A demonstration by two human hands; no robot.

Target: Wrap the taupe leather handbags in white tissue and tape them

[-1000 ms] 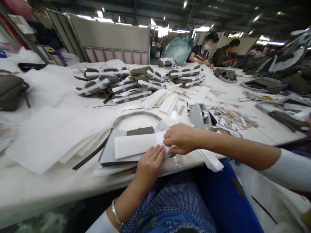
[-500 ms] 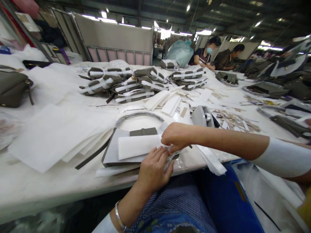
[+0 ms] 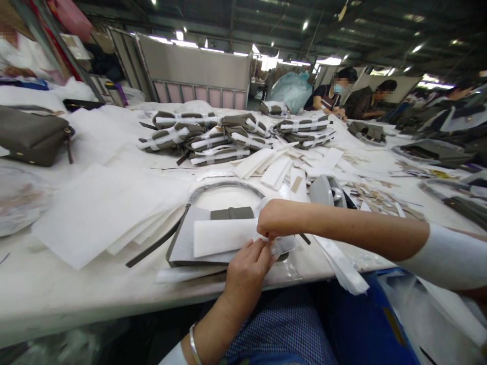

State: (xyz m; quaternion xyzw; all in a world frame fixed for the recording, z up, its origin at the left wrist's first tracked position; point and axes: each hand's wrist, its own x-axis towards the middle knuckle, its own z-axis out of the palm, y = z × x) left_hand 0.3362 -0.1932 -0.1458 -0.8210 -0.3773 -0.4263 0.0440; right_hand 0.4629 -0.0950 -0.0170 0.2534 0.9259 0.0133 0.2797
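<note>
An olive-grey handbag (image 3: 178, 248) lies flat near the table's front edge, covered with thin white sheeting. Its plastic-wrapped handle (image 3: 228, 183) arches away from me, and a dark strap (image 3: 152, 247) trails left. Across the bag rests a white foam strip (image 3: 220, 238). My left hand (image 3: 247, 268) presses down at the strip's right end, fingers stretched out side by side. Just above it, my right hand (image 3: 279, 219) is closed with fingertips pointing down; what it pinches is hidden. Clear plastic (image 3: 283, 246) shows beside the fingertips.
Wrapped olive bundles (image 3: 213, 134) are piled behind. A grey tape dispenser (image 3: 327, 191) stands right of the bag, near loose white strips (image 3: 277, 171). White sheets (image 3: 99, 213) and an olive bag (image 3: 32, 134) lie left. Co-workers (image 3: 337, 91) sit across the table.
My right hand has curled further, its fingertips turned downward beside my left fingers. The left hand stays pressed on the bag. The whole view has shifted slightly.
</note>
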